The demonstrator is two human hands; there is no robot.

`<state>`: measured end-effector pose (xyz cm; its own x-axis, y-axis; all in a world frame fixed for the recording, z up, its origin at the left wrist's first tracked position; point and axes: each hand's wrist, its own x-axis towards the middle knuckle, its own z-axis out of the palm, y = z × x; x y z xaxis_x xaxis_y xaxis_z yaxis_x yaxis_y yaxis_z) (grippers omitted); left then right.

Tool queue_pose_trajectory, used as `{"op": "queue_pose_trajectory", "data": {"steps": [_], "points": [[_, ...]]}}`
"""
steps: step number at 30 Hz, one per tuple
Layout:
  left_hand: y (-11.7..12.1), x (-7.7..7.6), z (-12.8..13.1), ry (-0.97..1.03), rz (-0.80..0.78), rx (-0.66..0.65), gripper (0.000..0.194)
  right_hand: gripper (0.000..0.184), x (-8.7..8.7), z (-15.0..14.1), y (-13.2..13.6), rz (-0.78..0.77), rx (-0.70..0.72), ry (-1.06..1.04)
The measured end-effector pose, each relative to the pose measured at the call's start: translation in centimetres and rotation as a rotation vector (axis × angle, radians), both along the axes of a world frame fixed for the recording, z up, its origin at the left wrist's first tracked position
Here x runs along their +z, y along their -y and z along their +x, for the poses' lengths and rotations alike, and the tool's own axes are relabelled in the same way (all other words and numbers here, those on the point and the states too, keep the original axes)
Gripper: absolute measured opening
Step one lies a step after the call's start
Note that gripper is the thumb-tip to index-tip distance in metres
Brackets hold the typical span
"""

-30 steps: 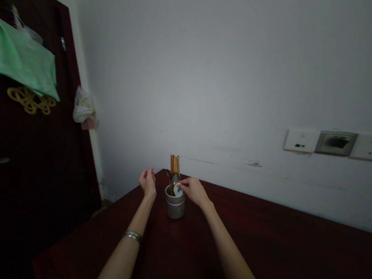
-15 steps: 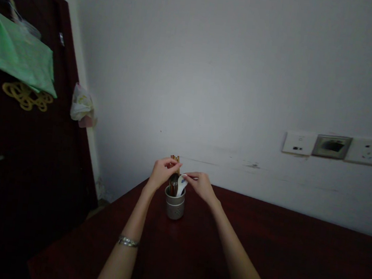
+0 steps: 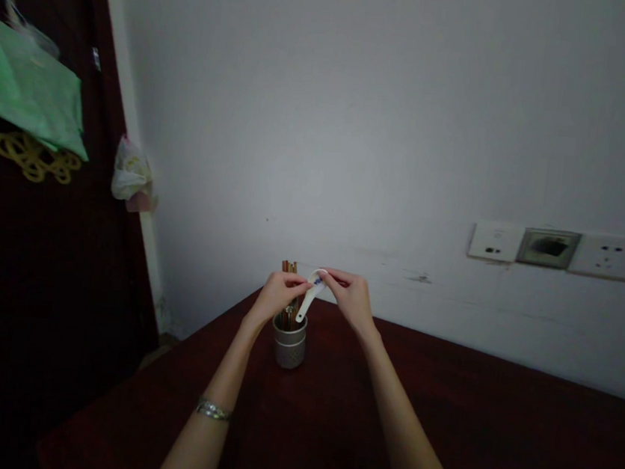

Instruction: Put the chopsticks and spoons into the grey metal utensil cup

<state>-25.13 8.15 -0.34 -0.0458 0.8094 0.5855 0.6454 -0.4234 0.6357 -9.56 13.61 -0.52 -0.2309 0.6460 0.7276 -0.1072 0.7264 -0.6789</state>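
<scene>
A white Chinese soup spoon with a blue mark is tilted, its bowl up and its holed handle end pointing down over the utensil holder's rim. My right hand pinches the bowl's right edge between thumb and fingers. From the other side, my left hand is closed in a pinch at the bowl's left edge. Below both hands stands the grey utensil holder, upright on the table. Several brown chopsticks stick up out of it behind my left hand, along with a dark spoon partly hidden by that hand.
The dark red table meets a pale wall at the back. Sockets sit on the wall to the right. At left is a dark door with a green cloth and a hanging plastic bag beside it.
The white spoon has come up out of the holder in my right hand. My left hand has moved from near the chopsticks to the spoon's bowl. The view has shifted slightly.
</scene>
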Motion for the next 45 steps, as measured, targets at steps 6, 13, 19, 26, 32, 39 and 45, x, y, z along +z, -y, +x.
{"op": "queue_pose_trajectory", "data": {"steps": [6,13,19,26,32,39,45], "points": [[0.0,0.0,0.1,-0.011,0.017,0.030,0.032,0.028,0.7,-0.5,0.9,-0.006,0.021,-0.021],[-0.3,0.1,-0.1,0.144,0.093,0.153,0.033,0.055,-0.2,-1.2,0.4,-0.213,0.179,0.096],[-0.2,0.5,-0.9,0.298,0.147,0.287,0.035,0.027,-1.3,-1.3,0.3,-0.484,0.471,0.385],[-0.4,0.7,-0.3,0.404,0.105,0.255,0.035,0.021,-1.7,-2.1,0.6,-0.535,0.548,0.325],[-0.5,0.4,-2.9,0.280,0.162,0.399,0.035,0.017,-3.5,-1.5,-2.2,-0.707,0.331,0.110],[-1.3,-1.6,-7.5,0.157,0.070,0.630,0.028,0.020,-9.0,-0.6,-5.3,-0.977,0.196,0.070],[-1.4,-3.4,-8.1,0.414,-0.199,0.306,0.045,0.021,-12.2,-0.9,-6.1,-1.051,0.201,0.133]]}}
